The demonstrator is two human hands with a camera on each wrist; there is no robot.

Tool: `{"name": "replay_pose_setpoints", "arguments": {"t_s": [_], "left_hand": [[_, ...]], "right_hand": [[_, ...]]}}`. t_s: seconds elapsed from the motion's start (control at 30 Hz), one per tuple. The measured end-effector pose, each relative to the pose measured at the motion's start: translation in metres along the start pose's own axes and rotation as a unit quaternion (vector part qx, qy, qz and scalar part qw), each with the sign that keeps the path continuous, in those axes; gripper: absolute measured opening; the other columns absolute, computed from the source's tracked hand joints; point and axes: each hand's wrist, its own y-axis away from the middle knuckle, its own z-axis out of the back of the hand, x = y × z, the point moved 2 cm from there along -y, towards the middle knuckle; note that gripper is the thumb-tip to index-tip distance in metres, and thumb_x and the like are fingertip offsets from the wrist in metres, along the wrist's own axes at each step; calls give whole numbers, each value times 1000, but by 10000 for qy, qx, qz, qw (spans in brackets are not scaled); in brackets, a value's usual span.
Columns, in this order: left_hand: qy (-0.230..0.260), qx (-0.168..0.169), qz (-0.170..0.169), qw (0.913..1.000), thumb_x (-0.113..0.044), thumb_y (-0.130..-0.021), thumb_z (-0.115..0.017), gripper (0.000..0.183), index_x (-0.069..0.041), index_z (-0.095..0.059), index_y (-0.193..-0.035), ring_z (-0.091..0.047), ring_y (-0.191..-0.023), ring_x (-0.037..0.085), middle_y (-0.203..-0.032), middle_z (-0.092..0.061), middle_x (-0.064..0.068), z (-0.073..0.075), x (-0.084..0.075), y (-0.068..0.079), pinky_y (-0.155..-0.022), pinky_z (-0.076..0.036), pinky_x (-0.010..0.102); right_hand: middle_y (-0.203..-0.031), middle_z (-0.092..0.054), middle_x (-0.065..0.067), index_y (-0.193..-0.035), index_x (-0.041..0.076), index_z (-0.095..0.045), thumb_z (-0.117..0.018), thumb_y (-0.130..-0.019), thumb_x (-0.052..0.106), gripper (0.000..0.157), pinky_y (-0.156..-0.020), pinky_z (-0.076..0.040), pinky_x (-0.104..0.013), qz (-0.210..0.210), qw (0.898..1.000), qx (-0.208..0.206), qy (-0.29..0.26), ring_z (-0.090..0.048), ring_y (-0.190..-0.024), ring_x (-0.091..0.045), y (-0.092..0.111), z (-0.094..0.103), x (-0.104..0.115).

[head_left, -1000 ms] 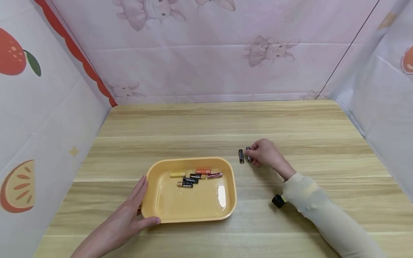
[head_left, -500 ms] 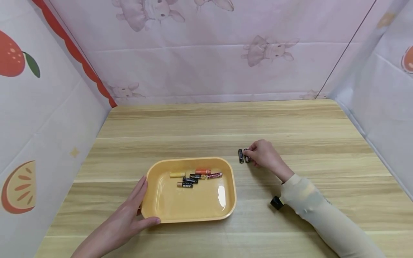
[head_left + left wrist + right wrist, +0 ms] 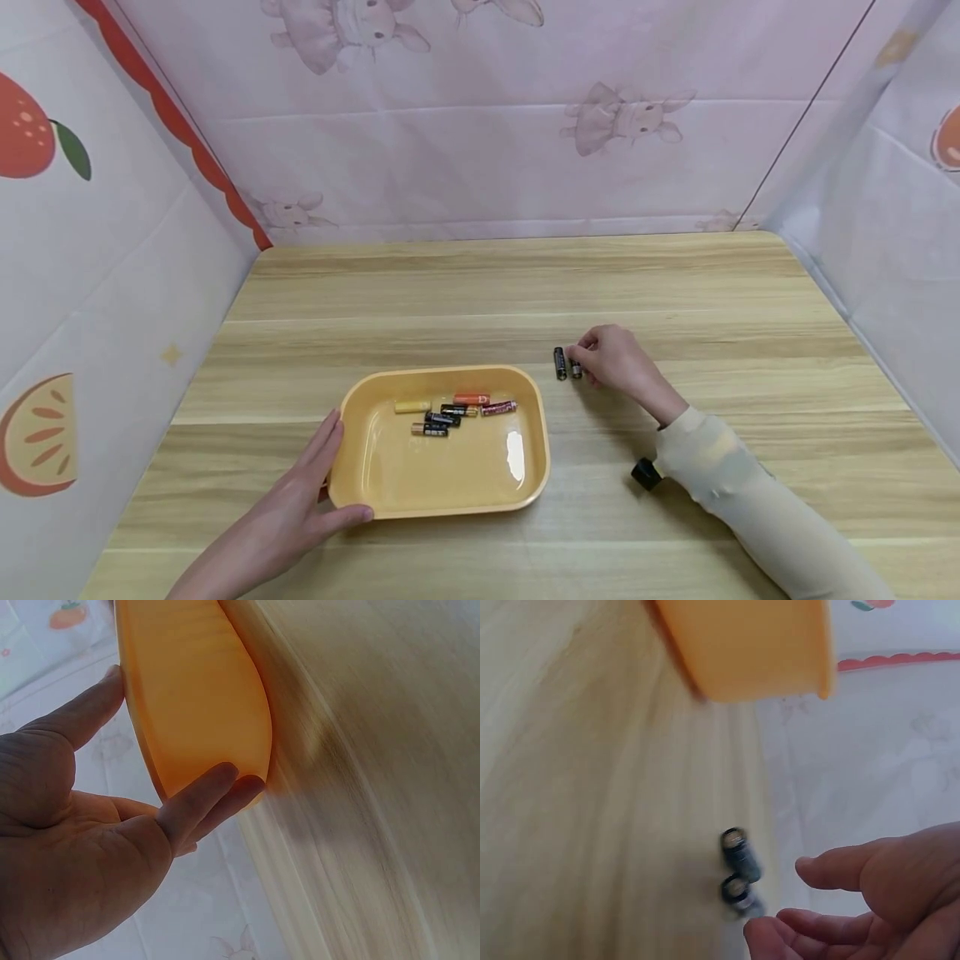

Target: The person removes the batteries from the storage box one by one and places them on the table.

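Observation:
In the head view my left hand (image 3: pixel 303 496) rests at the left end of a yellow plastic tray (image 3: pixel 442 505), its thumb on the near rim. The left wrist view has its fairly straight fingers (image 3: pixel 199 802) touching the tray's outer wall. Inside the tray lie several small batteries, among them a yellow one (image 3: pixel 412 407), an orange one (image 3: pixel 472 399) and a dark red one (image 3: pixel 498 408). Right of the tray, two black batteries (image 3: pixel 740 853) lie side by side on the table. My right hand (image 3: pixel 618 360) is at the right-hand battery (image 3: pixel 741 895), fingertips beside it, thumb apart from it.
The batteries and tray are on a wood-grain table (image 3: pixel 420 308). Printed cloth walls (image 3: pixel 480 167) enclose its back and sides. A small black block (image 3: pixel 646 473) shows beside the right sleeve (image 3: pixel 750 492).
The right-hand black battery has shifted slightly left toward its neighbour, then a touch back right, with my right hand beside it. My left hand and the tray stay put.

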Motion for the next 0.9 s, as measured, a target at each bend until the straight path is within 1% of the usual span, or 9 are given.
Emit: {"name": "replay_pose_setpoints", "arguments": {"t_s": [0.07,0.13,0.23,0.33,0.43,0.63,0.7,0.8,0.9], "left_hand": [[-14,-2,6,10000,-42,-86,-83,113,3,-13,-163,-17,-151,45,-171,-5,23,0,0,0,-101,-8,-2],[-23,-2,24,10000,-42,-86,-83,113,4,-13,-163,-18,-151,45,-171,-5,23,0,0,-1,-101,-9,-2],[-18,15,47,10000,-42,-86,-83,114,3,-13,-163,-18,-151,45,-171,-5,22,-1,-1,-1,-101,-9,-2],[-11,21,37,10000,-43,-86,-83,114,2,-13,-164,-18,-151,45,-171,-5,22,-1,0,-1,-101,-10,-2],[-9,22,36,10000,-44,-86,-82,114,1,-12,-164,-18,-151,44,-171,-5,21,-1,0,0,-100,-10,-2],[-44,33,16,10000,-46,-87,-81,114,2,-12,-164,-18,-151,45,-171,-4,21,0,-1,1,-100,-10,-2],[-59,34,-14,10000,-46,-87,-80,114,1,-11,-164,-18,-151,45,-171,-4,22,0,-1,1,-101,-10,-2],[-53,36,-39,10000,-46,-87,-80,113,2,-11,-164,-17,-151,45,-171,-4,22,0,-1,1,-101,-10,-2],[-35,39,-26,10000,-46,-87,-80,114,2,-11,-164,-17,-151,45,-171,-4,23,0,-1,1,-100,-10,-2]], "right_hand": [[-79,-71,-9,-103,-2,-74,-65,-102,27,30,-61,-51,-31,126,9998,-120,90,-62,-69,-19,2,4,4],[-89,-73,-10,-107,-2,-74,-66,-102,27,30,-65,-52,-33,355,9989,-284,113,-63,-76,-20,6,10,10],[-99,-74,-13,-108,-1,-74,-66,-102,25,28,-69,-54,-35,660,9969,-414,-72,-66,-85,-23,13,19,23],[-102,-75,-13,-110,0,-74,-67,-102,23,26,-70,-56,-35,908,9941,-506,-305,-69,-88,-25,22,27,38],[-102,-75,-10,-111,2,-75,-68,-101,24,25,-72,-55,-36,1056,9920,-548,-426,-69,-89,-25,32,33,52],[-95,-74,-4,-109,4,-76,-71,-100,19,18,-69,-55,-34,1675,9828,-436,-638,-67,-83,-20,52,34,82],[-93,-73,-3,-108,4,-76,-71,-99,15,16,-67,-56,-33,1844,9790,-327,-802,-67,-80,-22,57,31,89],[-93,-73,-1,-107,4,-76,-71,-98,14,13,-70,-56,-32,2047,9741,-130,-949,-66,-82,-21,62,24,99],[-93,-73,1,-106,4,-76,-71,-99,14,14,-73,-56,-31,2187,9704,86,-1017,-65,-84,-17,64,11,103]]}}
